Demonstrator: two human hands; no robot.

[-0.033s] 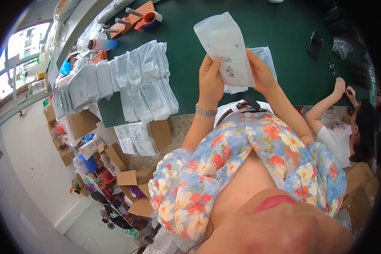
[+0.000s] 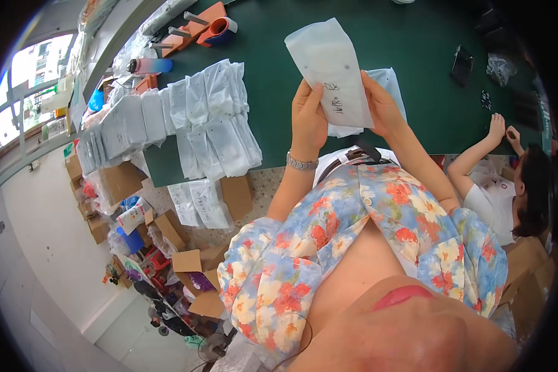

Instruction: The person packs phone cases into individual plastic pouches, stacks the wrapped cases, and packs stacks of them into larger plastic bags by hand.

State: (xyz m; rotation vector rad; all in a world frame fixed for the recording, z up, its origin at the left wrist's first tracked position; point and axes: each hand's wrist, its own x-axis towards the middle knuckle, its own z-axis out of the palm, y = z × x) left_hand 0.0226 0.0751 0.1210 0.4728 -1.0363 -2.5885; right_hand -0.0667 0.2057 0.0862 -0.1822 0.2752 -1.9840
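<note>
Both of my hands hold one white translucent pouch point(image 2: 327, 65) upright above the green table point(image 2: 415, 37). My left hand point(image 2: 308, 121) grips its lower left edge, with a silver bracelet point(image 2: 302, 163) on the wrist. My right hand point(image 2: 383, 106) pinches the lower right edge. Handwriting shows near the pouch's bottom. Behind it, further white pouches point(image 2: 392, 79) lie flat on the table close to my right hand.
Rows of overlapping white pouches point(image 2: 204, 115) cover the table's left end. An orange tape dispenser point(image 2: 217, 28) and a pink-and-blue bottle point(image 2: 150, 65) stand at the far left. Small black objects point(image 2: 462, 62) lie to the right. A seated person point(image 2: 508, 186) works there. Cardboard boxes point(image 2: 189, 260) crowd the floor.
</note>
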